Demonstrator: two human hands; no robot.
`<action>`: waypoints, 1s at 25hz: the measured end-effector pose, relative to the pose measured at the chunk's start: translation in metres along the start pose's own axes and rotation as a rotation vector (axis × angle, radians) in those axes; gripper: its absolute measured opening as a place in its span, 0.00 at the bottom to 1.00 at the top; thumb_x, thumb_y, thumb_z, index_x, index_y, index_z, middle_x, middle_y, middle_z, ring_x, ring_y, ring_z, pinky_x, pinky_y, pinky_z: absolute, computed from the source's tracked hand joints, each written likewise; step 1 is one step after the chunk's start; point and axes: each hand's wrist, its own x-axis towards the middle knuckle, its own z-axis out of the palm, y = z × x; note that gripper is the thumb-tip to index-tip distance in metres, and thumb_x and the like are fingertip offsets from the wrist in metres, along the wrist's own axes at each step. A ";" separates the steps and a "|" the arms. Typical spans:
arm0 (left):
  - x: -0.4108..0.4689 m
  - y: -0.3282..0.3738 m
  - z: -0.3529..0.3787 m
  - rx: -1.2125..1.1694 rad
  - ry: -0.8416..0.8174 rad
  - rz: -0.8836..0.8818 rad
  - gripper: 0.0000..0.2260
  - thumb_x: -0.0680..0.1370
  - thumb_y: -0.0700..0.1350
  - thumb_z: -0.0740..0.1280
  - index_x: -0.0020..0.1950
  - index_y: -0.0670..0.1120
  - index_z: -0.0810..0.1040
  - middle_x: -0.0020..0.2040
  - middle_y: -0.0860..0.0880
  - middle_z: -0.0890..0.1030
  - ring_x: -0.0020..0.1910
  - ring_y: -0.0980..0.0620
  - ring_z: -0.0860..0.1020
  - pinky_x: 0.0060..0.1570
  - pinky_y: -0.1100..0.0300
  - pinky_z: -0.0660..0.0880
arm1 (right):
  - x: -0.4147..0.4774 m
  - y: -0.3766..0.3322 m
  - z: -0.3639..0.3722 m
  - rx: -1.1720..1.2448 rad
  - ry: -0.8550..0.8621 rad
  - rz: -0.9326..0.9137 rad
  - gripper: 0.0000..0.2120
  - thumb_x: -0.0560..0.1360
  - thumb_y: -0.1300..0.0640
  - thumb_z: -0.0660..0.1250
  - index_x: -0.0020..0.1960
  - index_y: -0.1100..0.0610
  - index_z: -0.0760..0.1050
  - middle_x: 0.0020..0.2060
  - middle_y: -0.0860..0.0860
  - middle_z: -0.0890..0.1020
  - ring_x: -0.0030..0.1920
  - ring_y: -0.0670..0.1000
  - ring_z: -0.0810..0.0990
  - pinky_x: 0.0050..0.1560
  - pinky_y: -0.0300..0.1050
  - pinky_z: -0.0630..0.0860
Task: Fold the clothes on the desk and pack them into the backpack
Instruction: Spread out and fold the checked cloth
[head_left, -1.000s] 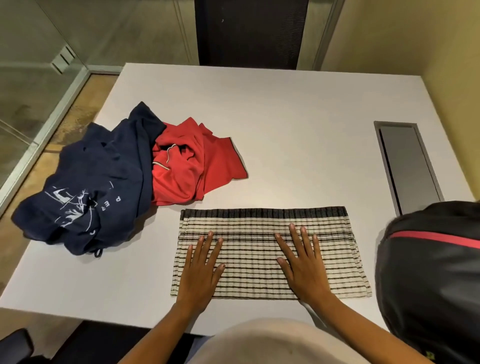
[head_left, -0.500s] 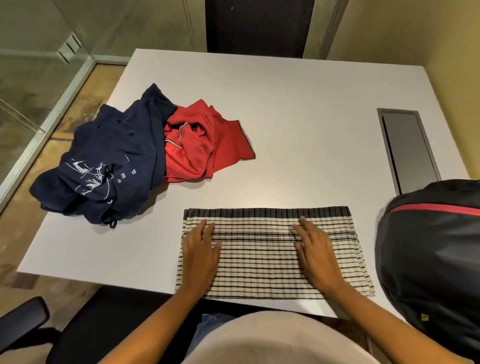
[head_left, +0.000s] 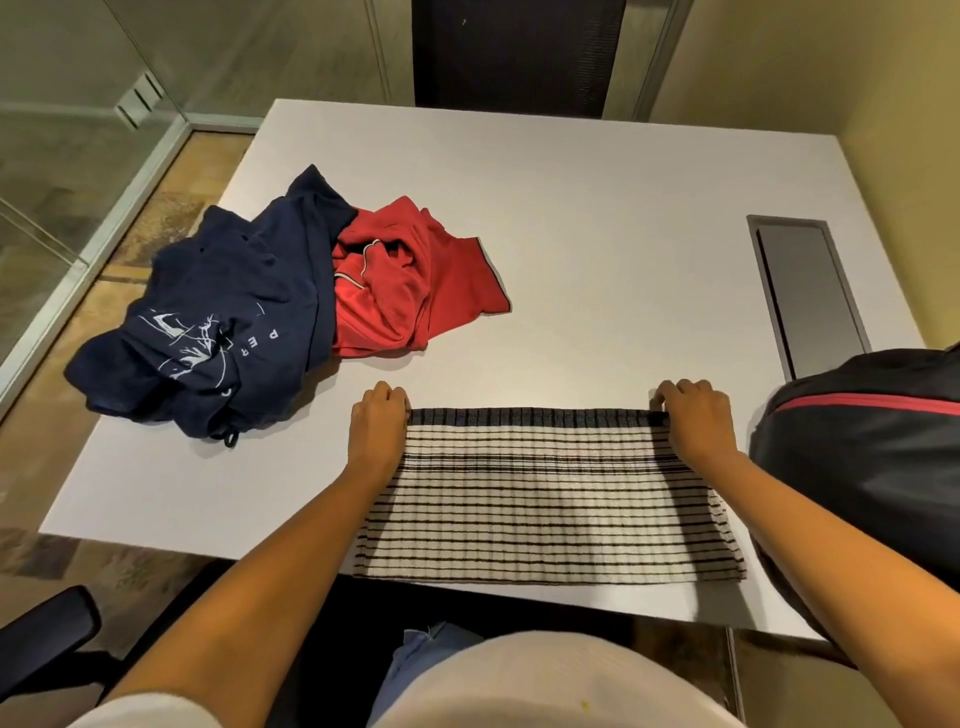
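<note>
Your fingers curl on both sides, pinching the far corners of a folded cream-and-black striped knit garment (head_left: 545, 493): L hand (head_left: 378, 423) holds the far-left corner, R hand (head_left: 693, 418) the far-right, both at the dark hem band. The garment lies flat at the near edge of the white rectangular desk (head_left: 597, 249), right in front of you. Just beside it, on the right, sits a black fabric backpack w/ a red stripe (head_left: 872, 467). Far left, a crumpled navy T-shirt w/ white print (head_left: 218, 322) overlaps a crumpled red shirt (head_left: 410, 291), apart from the striped piece. A grey rectangular hatch (head_left: 805, 291) is set into the desk, far right.
</note>
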 end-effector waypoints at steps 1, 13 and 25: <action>0.000 -0.002 -0.001 -0.006 0.012 0.003 0.06 0.78 0.36 0.63 0.53 0.39 0.77 0.51 0.40 0.77 0.48 0.43 0.74 0.47 0.53 0.68 | -0.002 0.002 -0.002 0.020 0.018 0.028 0.12 0.67 0.75 0.68 0.46 0.62 0.79 0.39 0.59 0.81 0.41 0.64 0.76 0.39 0.51 0.66; -0.047 -0.009 -0.024 -0.650 0.139 -0.249 0.05 0.79 0.38 0.65 0.53 0.43 0.77 0.47 0.50 0.80 0.46 0.54 0.76 0.45 0.70 0.68 | -0.039 0.026 -0.022 0.378 -0.114 0.044 0.12 0.75 0.71 0.66 0.55 0.59 0.72 0.47 0.54 0.77 0.43 0.53 0.78 0.41 0.55 0.78; -0.051 -0.014 -0.036 -0.659 0.149 -0.498 0.07 0.79 0.42 0.65 0.54 0.42 0.80 0.45 0.49 0.79 0.47 0.51 0.75 0.49 0.61 0.68 | -0.038 0.032 -0.021 0.626 -0.082 0.423 0.09 0.78 0.60 0.67 0.55 0.65 0.76 0.45 0.58 0.78 0.53 0.60 0.75 0.54 0.51 0.69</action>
